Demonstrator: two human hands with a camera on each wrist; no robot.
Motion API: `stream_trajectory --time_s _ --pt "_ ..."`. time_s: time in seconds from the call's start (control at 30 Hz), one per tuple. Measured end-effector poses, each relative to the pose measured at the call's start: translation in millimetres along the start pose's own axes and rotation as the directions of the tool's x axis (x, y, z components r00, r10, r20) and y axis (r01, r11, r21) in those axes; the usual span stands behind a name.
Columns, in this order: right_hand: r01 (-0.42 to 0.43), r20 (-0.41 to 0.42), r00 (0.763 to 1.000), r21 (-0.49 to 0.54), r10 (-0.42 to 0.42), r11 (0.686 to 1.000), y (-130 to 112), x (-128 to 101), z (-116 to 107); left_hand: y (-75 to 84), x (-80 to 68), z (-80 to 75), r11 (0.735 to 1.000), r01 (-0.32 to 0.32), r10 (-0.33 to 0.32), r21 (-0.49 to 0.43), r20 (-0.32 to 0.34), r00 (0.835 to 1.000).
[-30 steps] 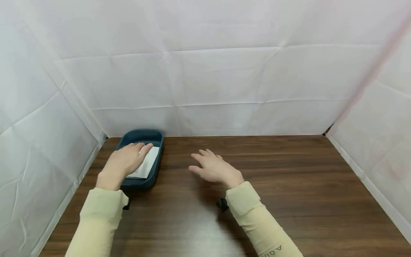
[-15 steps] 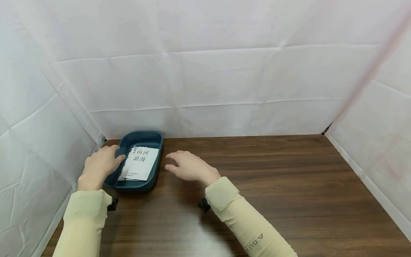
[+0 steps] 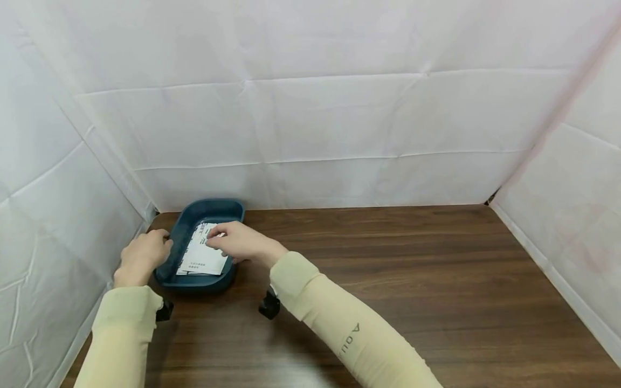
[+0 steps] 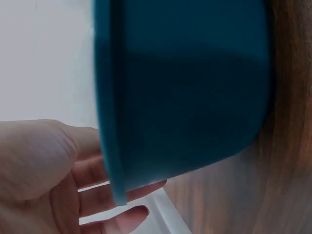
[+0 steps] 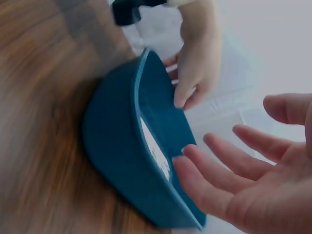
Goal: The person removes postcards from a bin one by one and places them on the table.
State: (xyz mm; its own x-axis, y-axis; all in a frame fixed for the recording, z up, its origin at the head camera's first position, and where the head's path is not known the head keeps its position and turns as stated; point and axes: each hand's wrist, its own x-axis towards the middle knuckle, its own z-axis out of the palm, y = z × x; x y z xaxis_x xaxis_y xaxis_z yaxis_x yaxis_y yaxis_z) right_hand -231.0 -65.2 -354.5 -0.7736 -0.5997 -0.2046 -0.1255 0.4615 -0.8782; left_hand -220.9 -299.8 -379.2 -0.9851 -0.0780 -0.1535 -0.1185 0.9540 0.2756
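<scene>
A dark blue plastic basin stands at the back left of the table. White printed paper sheets or cards lie inside it, one overlapping another; how many cannot be told. My left hand grips the basin's left rim, thumb over the edge and fingers outside, as the left wrist view shows at the rim. Over the basin's right side hovers my right hand. In the right wrist view its fingers are spread and loosely bent, holding nothing, close to the near rim.
The brown wood-grain table stretches to the right. White cloth walls enclose its back and both sides, the left one close to my left hand. A black wrist camera hangs under my right sleeve.
My left hand has moved left from above the papers to the basin's left rim and taken hold. My right hand has travelled left from the bare table to over the basin.
</scene>
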Motion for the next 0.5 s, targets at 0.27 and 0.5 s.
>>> stream_trajectory --time_s 0.27,0.5 --pt "-0.214 0.014 0.975 0.342 0.223 0.915 -17.4 22.6 37.6 -6.0 1.2 4.9 1.000 0.014 -0.012 -0.025 0.057 0.998" --pt "-0.273 0.029 0.938 0.677 0.346 0.683 -19.7 31.7 41.4 -10.1 0.5 7.9 0.999 0.022 -0.020 -0.037 0.054 0.998"
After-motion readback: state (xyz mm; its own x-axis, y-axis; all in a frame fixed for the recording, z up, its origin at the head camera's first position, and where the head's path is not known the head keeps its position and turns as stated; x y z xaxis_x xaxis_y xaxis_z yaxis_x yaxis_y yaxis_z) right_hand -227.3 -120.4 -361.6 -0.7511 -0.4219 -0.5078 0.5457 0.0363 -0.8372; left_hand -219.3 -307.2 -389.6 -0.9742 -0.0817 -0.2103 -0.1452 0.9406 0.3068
